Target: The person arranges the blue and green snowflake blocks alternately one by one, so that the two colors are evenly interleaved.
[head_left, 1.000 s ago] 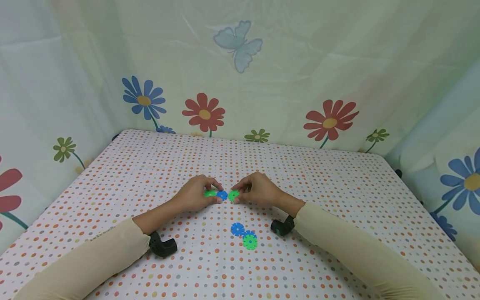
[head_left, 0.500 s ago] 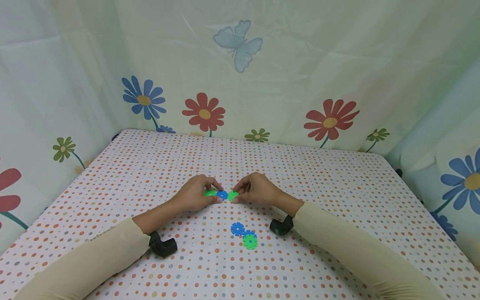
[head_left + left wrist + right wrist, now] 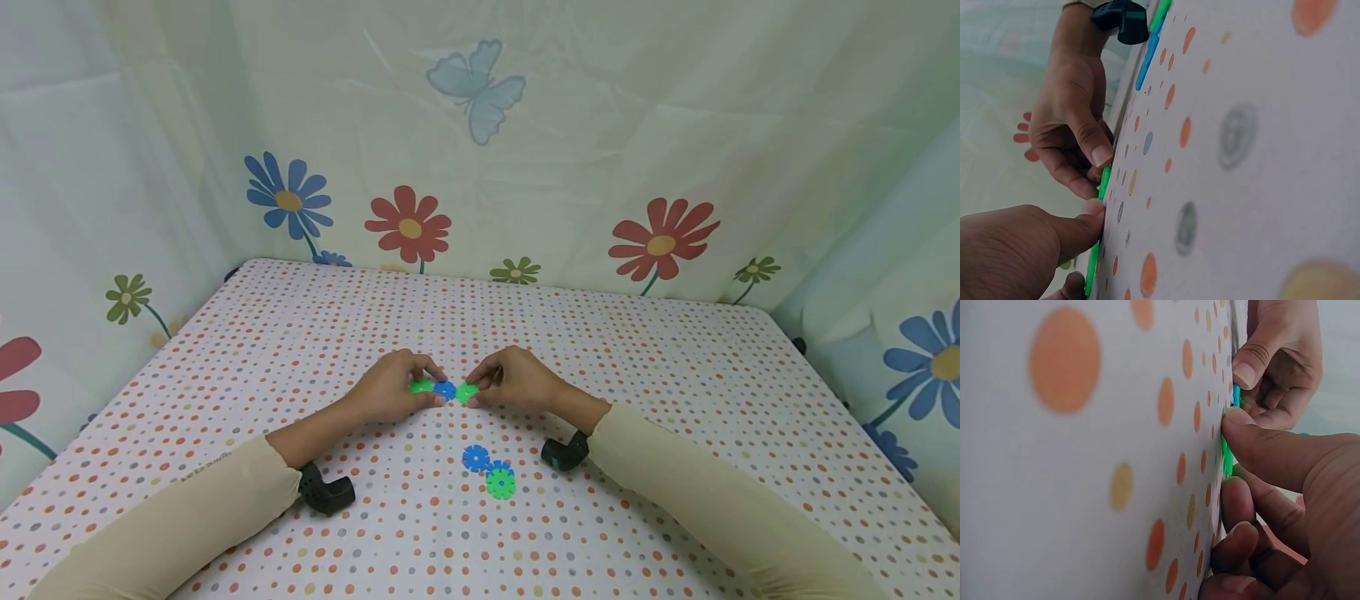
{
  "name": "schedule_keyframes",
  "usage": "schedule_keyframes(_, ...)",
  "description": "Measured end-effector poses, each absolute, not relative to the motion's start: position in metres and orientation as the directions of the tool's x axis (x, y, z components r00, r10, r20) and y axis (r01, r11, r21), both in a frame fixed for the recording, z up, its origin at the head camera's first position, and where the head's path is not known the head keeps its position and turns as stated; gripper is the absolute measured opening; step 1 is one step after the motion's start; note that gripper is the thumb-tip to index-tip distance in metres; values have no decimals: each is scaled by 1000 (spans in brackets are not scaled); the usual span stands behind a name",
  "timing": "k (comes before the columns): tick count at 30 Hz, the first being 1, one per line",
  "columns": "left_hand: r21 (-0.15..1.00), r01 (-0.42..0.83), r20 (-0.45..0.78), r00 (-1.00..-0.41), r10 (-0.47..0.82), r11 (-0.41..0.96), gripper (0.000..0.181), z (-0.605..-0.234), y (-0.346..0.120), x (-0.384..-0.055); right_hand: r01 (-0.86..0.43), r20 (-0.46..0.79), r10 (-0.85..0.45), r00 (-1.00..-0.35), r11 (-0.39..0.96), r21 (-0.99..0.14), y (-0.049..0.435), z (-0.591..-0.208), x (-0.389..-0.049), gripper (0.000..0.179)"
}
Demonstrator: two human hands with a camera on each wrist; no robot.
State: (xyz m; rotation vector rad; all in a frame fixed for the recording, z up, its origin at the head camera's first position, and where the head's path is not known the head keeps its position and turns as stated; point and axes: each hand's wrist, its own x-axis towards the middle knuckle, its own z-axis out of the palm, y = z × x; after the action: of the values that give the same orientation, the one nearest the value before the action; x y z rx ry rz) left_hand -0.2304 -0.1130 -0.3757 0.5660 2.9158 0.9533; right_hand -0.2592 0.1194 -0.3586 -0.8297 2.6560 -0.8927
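Observation:
Left hand (image 3: 392, 387) pinches a blue notched disc (image 3: 446, 391), of the interlocking building kind, between thumb and fingertip. A green disc (image 3: 422, 387) adjoins it on the left, partly hidden under that hand. Opposite, the right hand (image 3: 523, 382) grips another green notched disc (image 3: 466, 392) by thumb and fingers, its rim right at the blue disc's right edge. In the right wrist view, this green disc (image 3: 1228, 456) stands nearly edge-on, low over the cloth, with the blue disc (image 3: 1236, 395) beyond.
Nearer the person lie a blue disc (image 3: 475, 457), a second blue one (image 3: 497, 465) and a green disc (image 3: 501, 483) overlapping it. They rest on a dotted tablecloth (image 3: 420, 533). Black wrist cameras (image 3: 327, 492) sit under both forearms. A flowered curtain (image 3: 525, 167) stands behind.
The right hand has brought its green disc slightly left, closing the gap to the blue disc. The left hand and the discs lying nearer the person have stayed put.

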Motion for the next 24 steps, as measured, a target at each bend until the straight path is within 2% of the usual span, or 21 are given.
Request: schedule_keyframes(24,577,336,82,-931,356,745,25,-375,-113,-230,-445,-36,-594,-804,641,-625,122,-358,-260,24)
